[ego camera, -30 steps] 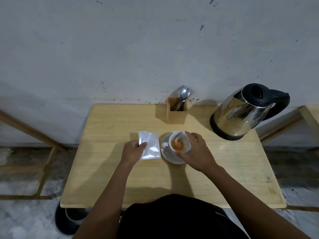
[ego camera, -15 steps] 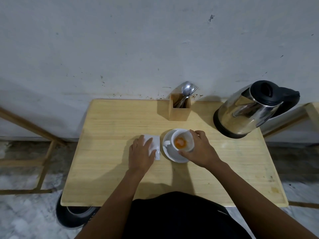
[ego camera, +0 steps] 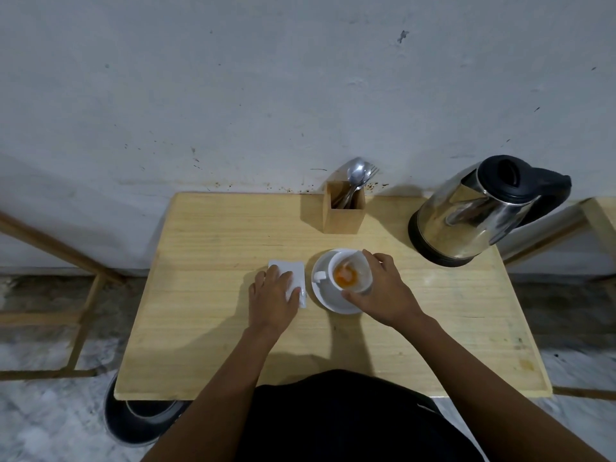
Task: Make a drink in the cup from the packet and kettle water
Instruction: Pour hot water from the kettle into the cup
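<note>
A white cup [ego camera: 350, 273] with orange powder in its bottom stands on a white saucer [ego camera: 333, 301] in the middle of the wooden table [ego camera: 206, 345]. My right hand [ego camera: 383, 291] grips the cup's right side, thumb and fingers around the rim. The white packet [ego camera: 293, 270] lies flat on the table just left of the saucer. My left hand [ego camera: 275, 296] rests flat on top of it, fingers spread, covering its lower half. The steel kettle [ego camera: 473, 215] with a black lid and handle stands at the back right.
A wooden holder [ego camera: 343, 211] with spoons and a fork stands at the back edge against the wall. A dark bin [ego camera: 140, 418] sits on the floor under the table's front left corner. Wooden frames stand at both sides.
My left hand has laid the packet down flat on the table and now presses on it. My right hand has stayed on the cup.
</note>
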### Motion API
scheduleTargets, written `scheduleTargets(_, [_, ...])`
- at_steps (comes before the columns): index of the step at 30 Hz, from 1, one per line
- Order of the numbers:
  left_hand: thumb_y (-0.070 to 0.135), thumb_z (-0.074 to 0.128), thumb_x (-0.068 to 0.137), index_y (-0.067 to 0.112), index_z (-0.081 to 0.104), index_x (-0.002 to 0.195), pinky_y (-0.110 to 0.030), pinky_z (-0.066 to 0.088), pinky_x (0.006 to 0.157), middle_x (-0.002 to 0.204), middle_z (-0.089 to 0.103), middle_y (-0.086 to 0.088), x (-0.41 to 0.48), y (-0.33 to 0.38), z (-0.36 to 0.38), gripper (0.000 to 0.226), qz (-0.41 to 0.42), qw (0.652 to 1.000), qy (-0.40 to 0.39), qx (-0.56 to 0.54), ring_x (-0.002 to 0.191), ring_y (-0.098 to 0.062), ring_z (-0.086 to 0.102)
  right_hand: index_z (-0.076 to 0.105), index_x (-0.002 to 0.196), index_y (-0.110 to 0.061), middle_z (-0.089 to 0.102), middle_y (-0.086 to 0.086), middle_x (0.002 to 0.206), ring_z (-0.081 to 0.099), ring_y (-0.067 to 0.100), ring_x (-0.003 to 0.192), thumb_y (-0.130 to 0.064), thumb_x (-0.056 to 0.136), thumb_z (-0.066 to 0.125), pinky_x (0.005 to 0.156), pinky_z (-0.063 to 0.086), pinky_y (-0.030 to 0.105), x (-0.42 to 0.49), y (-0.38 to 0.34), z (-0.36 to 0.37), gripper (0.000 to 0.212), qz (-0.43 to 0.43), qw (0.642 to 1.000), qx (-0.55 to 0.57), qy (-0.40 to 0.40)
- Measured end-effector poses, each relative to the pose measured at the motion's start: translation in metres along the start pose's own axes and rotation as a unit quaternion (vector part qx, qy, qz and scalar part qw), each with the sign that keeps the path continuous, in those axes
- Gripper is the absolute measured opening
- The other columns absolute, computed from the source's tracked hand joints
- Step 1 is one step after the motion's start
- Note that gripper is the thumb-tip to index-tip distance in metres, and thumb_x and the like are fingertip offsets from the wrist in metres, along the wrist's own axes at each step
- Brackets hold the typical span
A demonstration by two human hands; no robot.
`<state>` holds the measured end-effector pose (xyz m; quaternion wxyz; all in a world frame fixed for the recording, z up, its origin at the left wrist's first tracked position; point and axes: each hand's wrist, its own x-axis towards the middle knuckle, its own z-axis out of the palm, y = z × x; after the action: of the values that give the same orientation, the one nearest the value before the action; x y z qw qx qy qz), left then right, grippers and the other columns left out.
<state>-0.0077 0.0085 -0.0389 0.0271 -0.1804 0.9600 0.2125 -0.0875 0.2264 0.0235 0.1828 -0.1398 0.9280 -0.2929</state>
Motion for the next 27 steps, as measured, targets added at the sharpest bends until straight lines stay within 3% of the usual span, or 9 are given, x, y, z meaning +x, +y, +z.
scheduleTargets(4, [0.045, 0.049, 0.093, 0.022, 0.057, 0.129, -0.037, 0.042, 0.101, 0.138, 0.052, 0.001, -0.001, 0.020, -0.011, 0.043, 0.005, 0.992, -0.001, -0.127, 0.125, -0.021, 0.047, 0.031, 0.144, -0.033, 0.034, -0.011, 0.138, 0.043, 0.007, 0.120, -0.054, 0.078, 0.069, 0.083, 0.049, 0.034, -0.013, 0.001, -0.004, 0.078, -0.008, 0.999, 0.036, 0.032])
scheduleTargets(8, [0.048, 0.048, 0.093, 0.022, 0.058, 0.122, -0.030, 0.050, 0.082, 0.120, 0.059, 0.011, -0.009, 0.053, -0.021, 0.040, -0.008, 0.965, -0.020, -0.262, 0.090, -0.012, 0.060, 0.041, 0.139, -0.031, 0.040, -0.016, 0.131, 0.044, 0.001, 0.114, -0.052, 0.089, 0.060, 0.083, 0.046, 0.030, -0.031, 0.010, -0.015, 0.058, -0.016, 0.994, 0.063, 0.093])
scheduleTargets(12, [0.046, 0.052, 0.092, 0.023, 0.059, 0.120, -0.025, 0.047, 0.081, 0.110, 0.061, 0.009, -0.010, 0.073, -0.013, 0.037, -0.030, 0.955, -0.020, -0.295, 0.093, -0.010, 0.060, 0.051, 0.134, -0.030, 0.047, -0.011, 0.128, 0.050, 0.005, 0.113, -0.048, 0.091, 0.058, 0.087, 0.050, 0.035, -0.042, 0.025, -0.033, 0.046, -0.014, 0.985, 0.094, 0.145])
scheduleTargets(16, [0.034, 0.056, 0.093, 0.013, 0.064, 0.112, -0.022, 0.039, 0.080, 0.107, 0.063, -0.001, -0.006, 0.089, -0.007, 0.029, -0.062, 0.952, 0.002, -0.300, 0.091, -0.010, 0.055, 0.057, 0.127, -0.030, 0.051, -0.014, 0.121, 0.053, 0.005, 0.110, -0.047, 0.093, 0.056, 0.087, 0.051, 0.037, -0.050, 0.042, -0.065, 0.038, -0.010, 0.971, 0.102, 0.216])
scheduleTargets(22, [0.020, 0.055, 0.093, 0.000, 0.067, 0.098, -0.024, 0.037, 0.076, 0.098, 0.068, -0.013, 0.000, 0.099, -0.001, 0.024, -0.146, 0.939, 0.059, -0.304, 0.093, -0.025, 0.062, 0.058, 0.124, -0.023, 0.053, -0.004, 0.123, 0.056, 0.012, 0.103, -0.042, 0.094, 0.056, 0.085, 0.051, 0.035, -0.051, 0.070, -0.117, 0.036, -0.003, 0.956, 0.098, 0.277])
scheduleTargets(27, [0.016, 0.054, 0.092, -0.003, 0.066, 0.093, -0.028, 0.040, 0.077, 0.094, 0.068, -0.016, 0.000, 0.113, 0.003, 0.023, -0.195, 0.923, 0.099, -0.317, 0.092, -0.031, 0.062, 0.057, 0.123, -0.022, 0.049, -0.006, 0.126, 0.051, 0.012, 0.115, -0.042, 0.094, 0.056, 0.096, 0.047, 0.036, -0.039, 0.093, -0.173, 0.034, 0.008, 0.938, 0.110, 0.330])
